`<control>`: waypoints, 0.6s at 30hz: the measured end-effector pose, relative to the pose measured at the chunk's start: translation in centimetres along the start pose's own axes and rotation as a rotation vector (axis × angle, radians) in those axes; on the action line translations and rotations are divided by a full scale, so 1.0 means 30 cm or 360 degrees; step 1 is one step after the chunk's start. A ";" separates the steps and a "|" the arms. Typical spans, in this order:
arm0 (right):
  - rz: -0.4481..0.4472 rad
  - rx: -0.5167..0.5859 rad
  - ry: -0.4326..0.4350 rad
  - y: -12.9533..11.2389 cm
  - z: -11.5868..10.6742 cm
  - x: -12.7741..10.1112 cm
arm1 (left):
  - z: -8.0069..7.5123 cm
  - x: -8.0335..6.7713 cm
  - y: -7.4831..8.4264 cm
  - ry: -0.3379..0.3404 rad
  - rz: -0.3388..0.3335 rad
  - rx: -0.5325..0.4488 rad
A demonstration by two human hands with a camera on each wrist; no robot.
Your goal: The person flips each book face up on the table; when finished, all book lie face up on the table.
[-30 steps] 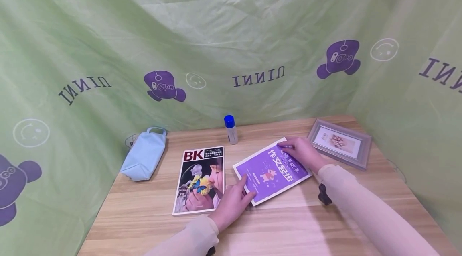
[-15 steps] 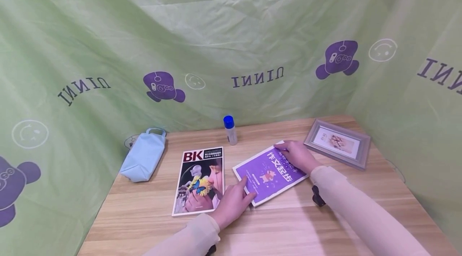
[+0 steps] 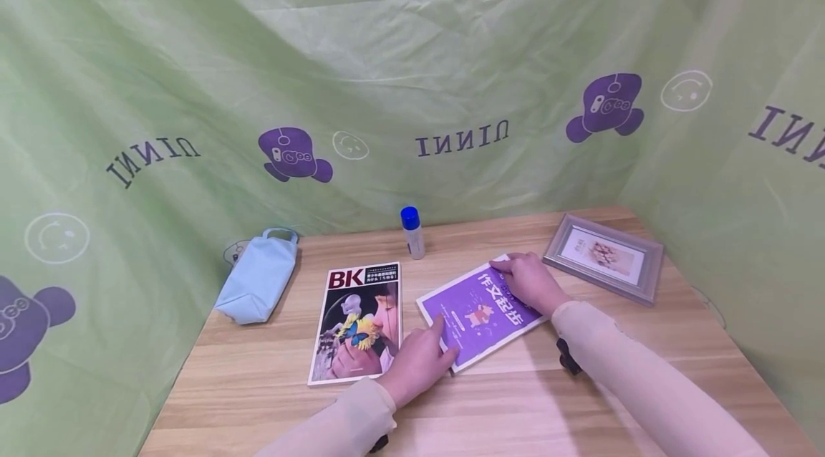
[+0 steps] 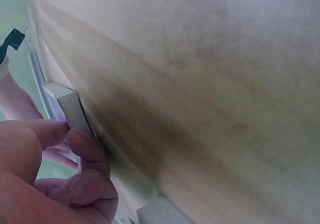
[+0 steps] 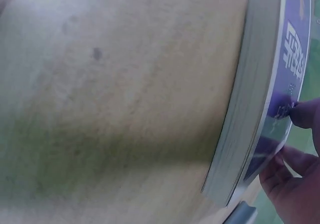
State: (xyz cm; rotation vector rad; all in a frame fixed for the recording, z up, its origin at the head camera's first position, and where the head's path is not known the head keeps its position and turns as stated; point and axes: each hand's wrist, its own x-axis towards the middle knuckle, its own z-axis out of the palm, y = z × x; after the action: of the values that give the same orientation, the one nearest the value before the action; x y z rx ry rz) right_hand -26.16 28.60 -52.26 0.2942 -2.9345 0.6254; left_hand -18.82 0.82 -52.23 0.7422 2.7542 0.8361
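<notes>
A purple book (image 3: 473, 317) with white Chinese lettering and a small cartoon animal lies slanted on the table, in the middle right of the head view. My left hand (image 3: 417, 365) grips its near left corner; the left wrist view shows thumb and curled fingers at the page block (image 4: 75, 111). Over the far right part of the cover, my right hand (image 3: 533, 284) holds the book by its far edge. In the right wrist view the thick page edge (image 5: 245, 98) shows close to the wood, with that hand's fingertips on the cover. Left of the book lies a BK magazine (image 3: 356, 321), partly behind my left hand.
A light blue pouch (image 3: 258, 278) lies at the table's left. Near the back edge stands a white bottle with a blue cap (image 3: 412, 233). A grey picture frame (image 3: 606, 256) lies at the right, beyond my right hand. Green printed cloth (image 3: 412, 84) surrounds the wooden table (image 3: 490, 414).
My right hand has shifted slightly left and nearer, and the book's far edge has come a little nearer with it. The left hand keeps its grip at the corner. Other objects stay put.
</notes>
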 end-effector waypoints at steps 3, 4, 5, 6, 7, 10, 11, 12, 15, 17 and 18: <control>-0.0042 -0.0036 0.0038 -0.002 0.004 -0.005 | -0.011 0.005 0.008 -0.0030 -0.0008 0.0076; -0.0052 -0.0054 0.0045 -0.003 0.005 -0.006 | -0.015 0.008 0.009 -0.0037 -0.0008 0.0112; -0.0064 -0.0072 0.0052 -0.004 0.006 -0.008 | -0.019 0.011 0.011 -0.0037 -0.0004 0.0155; -0.0069 -0.0092 0.0055 -0.006 0.007 -0.009 | -0.022 0.015 0.012 -0.0034 0.0003 0.0193; -0.0066 -0.0111 0.0054 -0.008 0.007 -0.012 | -0.025 0.019 0.012 -0.0028 0.0014 0.0240; -0.0039 -0.0181 0.0072 -0.013 0.006 -0.024 | -0.032 0.030 0.008 -0.0015 0.0041 0.0351; -0.0029 -0.0195 0.0087 -0.016 0.004 -0.029 | -0.034 0.034 0.005 -0.0010 0.0055 0.0378; -0.0019 -0.0209 0.0105 -0.018 0.001 -0.035 | -0.036 0.037 0.002 -0.0014 0.0062 0.0398; 0.0014 -0.0225 0.0156 -0.023 -0.007 -0.058 | -0.044 0.047 -0.011 -0.0047 0.0076 0.0399; 0.0031 -0.0215 0.0187 -0.024 -0.015 -0.077 | -0.052 0.055 -0.020 -0.0064 0.0089 0.0370; 0.0039 -0.0209 0.0193 -0.024 -0.020 -0.088 | -0.057 0.060 -0.026 -0.0070 0.0094 0.0354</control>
State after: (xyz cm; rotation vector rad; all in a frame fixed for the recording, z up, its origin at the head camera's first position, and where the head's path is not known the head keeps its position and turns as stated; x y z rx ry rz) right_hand -23.38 28.64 -51.88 0.1991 -2.8495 0.4342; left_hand -21.19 0.36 -51.28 0.8733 2.8281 0.5206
